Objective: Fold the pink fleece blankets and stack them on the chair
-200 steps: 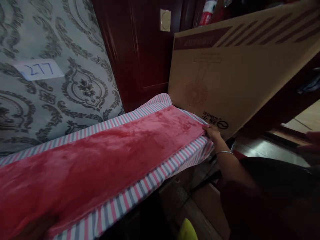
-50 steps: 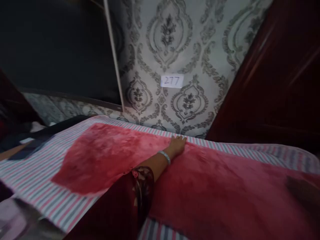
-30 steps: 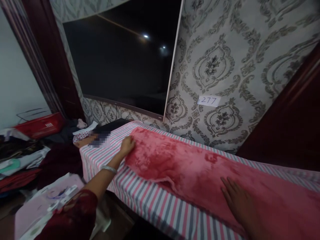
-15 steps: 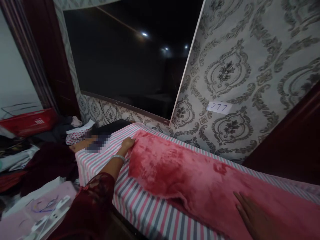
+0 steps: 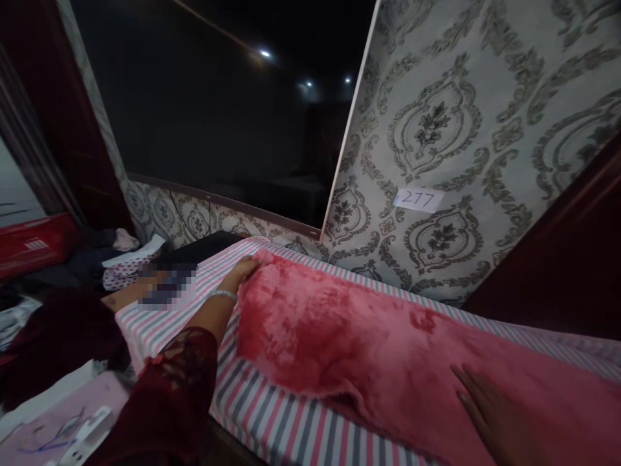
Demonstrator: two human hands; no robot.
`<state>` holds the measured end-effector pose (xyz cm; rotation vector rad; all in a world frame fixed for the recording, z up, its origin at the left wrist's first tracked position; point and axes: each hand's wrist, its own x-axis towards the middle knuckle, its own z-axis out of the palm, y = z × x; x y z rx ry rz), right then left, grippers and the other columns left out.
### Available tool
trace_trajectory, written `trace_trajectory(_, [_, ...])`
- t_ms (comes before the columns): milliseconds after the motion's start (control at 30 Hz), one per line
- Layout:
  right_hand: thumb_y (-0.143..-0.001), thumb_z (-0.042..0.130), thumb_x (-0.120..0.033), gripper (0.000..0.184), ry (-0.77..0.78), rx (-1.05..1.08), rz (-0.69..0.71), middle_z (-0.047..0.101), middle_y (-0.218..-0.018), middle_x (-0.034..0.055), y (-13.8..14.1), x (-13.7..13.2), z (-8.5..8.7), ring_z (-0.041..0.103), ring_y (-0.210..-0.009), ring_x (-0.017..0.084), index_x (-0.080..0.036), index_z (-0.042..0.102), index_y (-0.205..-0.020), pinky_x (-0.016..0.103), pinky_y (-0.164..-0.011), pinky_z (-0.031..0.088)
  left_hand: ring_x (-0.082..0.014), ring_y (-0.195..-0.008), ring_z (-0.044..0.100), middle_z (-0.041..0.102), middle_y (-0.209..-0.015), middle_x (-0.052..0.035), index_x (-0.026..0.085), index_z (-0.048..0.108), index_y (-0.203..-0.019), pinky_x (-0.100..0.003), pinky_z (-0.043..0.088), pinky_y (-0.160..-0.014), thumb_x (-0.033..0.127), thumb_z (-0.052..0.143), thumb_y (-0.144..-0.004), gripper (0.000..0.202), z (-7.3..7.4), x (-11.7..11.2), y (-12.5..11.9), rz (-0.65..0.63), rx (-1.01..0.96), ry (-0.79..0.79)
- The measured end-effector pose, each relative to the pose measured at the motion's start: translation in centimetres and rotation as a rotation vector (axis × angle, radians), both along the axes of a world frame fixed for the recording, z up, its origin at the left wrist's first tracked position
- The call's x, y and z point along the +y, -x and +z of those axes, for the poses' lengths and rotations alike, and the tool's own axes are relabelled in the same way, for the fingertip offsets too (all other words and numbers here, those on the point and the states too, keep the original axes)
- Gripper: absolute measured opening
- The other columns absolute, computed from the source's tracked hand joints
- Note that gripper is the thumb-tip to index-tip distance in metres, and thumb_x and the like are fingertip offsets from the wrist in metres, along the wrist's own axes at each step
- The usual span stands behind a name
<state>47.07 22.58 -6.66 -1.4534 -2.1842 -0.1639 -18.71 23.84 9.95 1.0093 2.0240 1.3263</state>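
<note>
A long piece of plush pink and red blanket [image 5: 349, 330] lies over a striped cloth in front of me. At its far left corner my left hand [image 5: 242, 268] is closed on the edge; the fingertips are partly hidden by the fabric. The left wrist wears a silver bracelet [image 5: 223, 294]. My right hand [image 5: 490, 408] rests flat on the blanket at the lower right, fingers stretched out. Near the front, the blanket's edge is rumpled and slightly folded over the striped cloth [image 5: 286, 417].
A large dark television [image 5: 218, 116] hangs on the patterned wall, beside a paper label [image 5: 418, 199] reading 277. To the left are a pixelated patch, a dotted cloth [image 5: 121, 268], a red bag [image 5: 36, 243], piled clothes and a white power strip [image 5: 90, 433].
The view has shifted slightly to the right. My left hand has moved a little along the blanket's corner toward the wall. My right hand stays flat in about the same place.
</note>
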Motion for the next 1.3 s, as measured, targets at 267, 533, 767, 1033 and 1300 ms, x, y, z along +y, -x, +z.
trace_trajectory(267, [-0.094, 0.031, -0.052, 0.060, 0.041, 0.012, -0.006, 0.057, -0.145, 0.0104, 0.9, -0.3, 0.9, 0.051, -0.136, 0.030, -0.020, 0.060, -0.137, 0.052, -0.115, 0.038, -0.0167, -0.077, 0.060, 0.063, -0.076, 0.0010, 0.015, 0.063, -0.089, -0.028, 0.051, -0.077, 0.024, 0.063, -0.071, 0.020, 8.7, -0.9, -0.8, -0.160, 0.109, -0.281])
trace_trajectory(533, [-0.096, 0.029, -0.050, 0.059, 0.025, -0.028, -0.039, 0.058, -0.144, 0.0108, 1.9, -0.6, 1.4, 0.052, -0.136, 0.028, -0.020, 0.059, -0.138, 0.051, -0.113, 0.040, -0.0175, -0.090, 0.055, 0.058, -0.099, -0.0041, 0.016, 0.060, -0.087, -0.029, 0.044, -0.088, 0.014, 0.053, -0.082, 0.008, 15.7, -3.9, -6.6, -0.283, 0.948, -0.480])
trace_trajectory(767, [-0.092, 0.033, -0.046, 0.056, 0.026, 0.043, -0.077, 0.062, -0.139, 0.0137, 3.3, -0.3, 2.9, 0.053, -0.133, 0.032, -0.019, 0.063, -0.130, 0.056, -0.108, 0.043, -0.0194, -0.097, 0.059, 0.060, -0.115, -0.0051, 0.022, 0.062, -0.104, -0.029, 0.045, -0.080, 0.011, 0.048, -0.089, 0.023, 11.4, -9.8, -14.2, -0.565, 1.166, -0.467])
trace_trajectory(1033, [-0.091, 0.051, -0.032, 0.071, 0.104, 0.530, 0.449, 0.042, -0.156, 0.0148, 20.7, -6.0, 14.9, 0.069, -0.103, 0.023, -0.029, 0.026, -0.157, 0.039, -0.074, 0.062, -0.0198, -0.091, 0.055, 0.059, -0.106, -0.0054, 0.021, 0.062, -0.099, -0.031, 0.045, -0.078, 0.015, 0.046, -0.096, 0.017, 6.2, -15.0, -17.3, -0.565, 1.283, -0.444])
trace_trajectory(1300, [-0.074, 0.079, -0.041, 0.116, 0.171, 0.449, 0.619, 0.011, -0.168, 0.0107, 29.1, -10.6, 16.3, 0.015, -0.154, 0.032, -0.028, 0.005, -0.161, 0.056, -0.119, 0.030, -0.0202, -0.093, 0.056, 0.059, -0.102, -0.0058, 0.021, 0.063, -0.102, -0.032, 0.046, -0.077, 0.015, 0.041, -0.098, 0.023, 5.5, -16.6, -18.5, -0.459, 1.249, -0.401])
